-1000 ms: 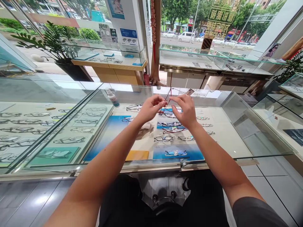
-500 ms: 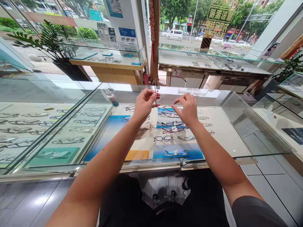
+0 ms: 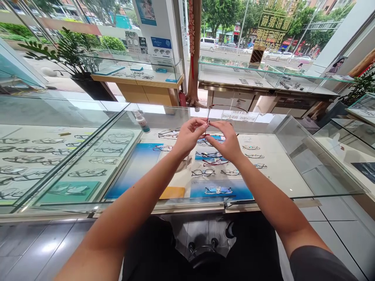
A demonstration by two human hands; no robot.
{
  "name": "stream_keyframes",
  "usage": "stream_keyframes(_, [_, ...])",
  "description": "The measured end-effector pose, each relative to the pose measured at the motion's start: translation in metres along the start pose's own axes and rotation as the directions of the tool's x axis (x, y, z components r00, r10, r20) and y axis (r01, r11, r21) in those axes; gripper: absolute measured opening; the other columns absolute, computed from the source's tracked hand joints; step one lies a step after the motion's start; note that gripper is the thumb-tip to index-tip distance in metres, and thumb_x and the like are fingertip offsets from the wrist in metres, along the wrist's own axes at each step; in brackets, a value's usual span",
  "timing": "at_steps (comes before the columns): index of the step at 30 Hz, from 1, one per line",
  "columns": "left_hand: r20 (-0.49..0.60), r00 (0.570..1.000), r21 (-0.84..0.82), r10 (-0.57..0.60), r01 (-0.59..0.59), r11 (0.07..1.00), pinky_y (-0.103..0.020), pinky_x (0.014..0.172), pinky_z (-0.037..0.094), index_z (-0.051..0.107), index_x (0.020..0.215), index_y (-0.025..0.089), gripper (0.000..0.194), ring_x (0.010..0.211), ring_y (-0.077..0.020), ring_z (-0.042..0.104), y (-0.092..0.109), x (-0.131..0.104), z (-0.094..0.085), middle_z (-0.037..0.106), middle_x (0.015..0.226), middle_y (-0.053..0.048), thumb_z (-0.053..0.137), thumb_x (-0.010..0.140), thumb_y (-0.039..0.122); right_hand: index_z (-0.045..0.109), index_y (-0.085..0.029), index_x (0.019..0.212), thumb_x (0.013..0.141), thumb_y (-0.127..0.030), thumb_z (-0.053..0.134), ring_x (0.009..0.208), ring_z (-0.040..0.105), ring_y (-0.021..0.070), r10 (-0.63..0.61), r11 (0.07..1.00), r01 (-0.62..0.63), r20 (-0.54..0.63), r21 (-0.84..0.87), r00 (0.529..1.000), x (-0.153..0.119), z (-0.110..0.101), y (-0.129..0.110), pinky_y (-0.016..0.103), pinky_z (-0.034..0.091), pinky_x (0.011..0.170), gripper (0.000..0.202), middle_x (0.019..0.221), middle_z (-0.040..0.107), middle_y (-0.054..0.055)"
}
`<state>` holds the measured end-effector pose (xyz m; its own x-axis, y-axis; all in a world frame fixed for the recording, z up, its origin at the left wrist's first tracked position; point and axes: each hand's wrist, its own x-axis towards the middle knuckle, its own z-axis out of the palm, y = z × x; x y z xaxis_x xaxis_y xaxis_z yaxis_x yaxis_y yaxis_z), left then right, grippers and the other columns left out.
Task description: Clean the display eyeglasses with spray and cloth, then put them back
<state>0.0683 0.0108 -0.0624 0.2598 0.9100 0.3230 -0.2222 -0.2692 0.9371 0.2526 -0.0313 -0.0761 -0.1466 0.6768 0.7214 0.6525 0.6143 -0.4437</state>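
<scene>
Leftmost, we had rows of display frames [image 3: 34, 150] lying under the glass, with a green tray [image 3: 94, 193] nearer to us. Next came a spray bottle [image 3: 142, 122] standing on the countertop, then a blue sheet [image 3: 125, 171] and, nearer our side, a yellow pad [image 3: 172, 192]. Beside these, our left hand [image 3: 190, 136] was raised over the counter, its thumb and forefinger pinched together on a thin pair of spectacles [image 3: 209, 112]. We held that pair between our two hands, roughly edge-on to us; part of it rose above the fingertips, and one slender arm reached rightward past them, above our right hand [image 3: 225, 141]. That hand's thumb and forefinger were spread apart, their tips right at the spectacles, the thumb the lower; we could not tell whether they gripped. Farther right, small frames [image 3: 254, 156] lay under the glass beyond our wrist.
</scene>
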Motion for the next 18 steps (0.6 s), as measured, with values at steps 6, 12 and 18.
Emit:
stream_keyframes(6, [0.067, 0.994, -0.037, -0.091, 0.094, 0.995, -0.035, 0.088, 0.065, 0.069, 0.095, 0.02, 0.043, 0.12, -0.0246, 0.071, 0.0, -0.01, 0.011, 0.07, 0.146, -0.011, 0.091, 0.083, 0.055, 0.076, -0.027, 0.125, 0.105, -0.051, 0.069, 0.113, 0.072, 0.0315, 0.023, 0.995, -0.018, -0.048, 0.096, 0.999, -0.004, 0.005, 0.002, 0.054, 0.059, 0.101, 0.032, 0.122, 0.083, 0.01])
stream_keyframes(12, [0.053, 0.997, 0.171, 0.063, -0.071, 0.983, -0.039, 0.095, 0.062, 0.076, 0.105, 0.022, 0.024, 0.135, -0.0306, 0.066, 0.007, -0.006, 0.007, 0.071, 0.143, -0.012, 0.08, 0.093, 0.043, 0.078, -0.029, 0.126, 0.104, -0.052, 0.071, 0.116, 0.072, 0.0314, 0.077, 0.989, -0.068, -0.068, 0.129, 0.995, -0.003, 0.0, 0.002, 0.055, 0.058, 0.104, 0.032, 0.123, 0.084, 0.009])
stream_keyframes(18, [-0.31, 0.88, 0.502, 0.359, -0.169, 0.848, -0.04, 0.091, 0.058, 0.074, 0.115, 0.023, 0.039, 0.129, -0.031, 0.064, 0.018, 0.018, -0.041, 0.072, 0.133, -0.011, 0.063, 0.083, 0.004, 0.079, -0.027, 0.124, 0.101, -0.047, 0.075, 0.111, 0.071, 0.0298, 0.157, 0.977, -0.139, -0.102, 0.164, 0.982, -0.002, -0.003, 0.009, 0.055, 0.057, 0.104, 0.03, 0.126, 0.084, 0.008])
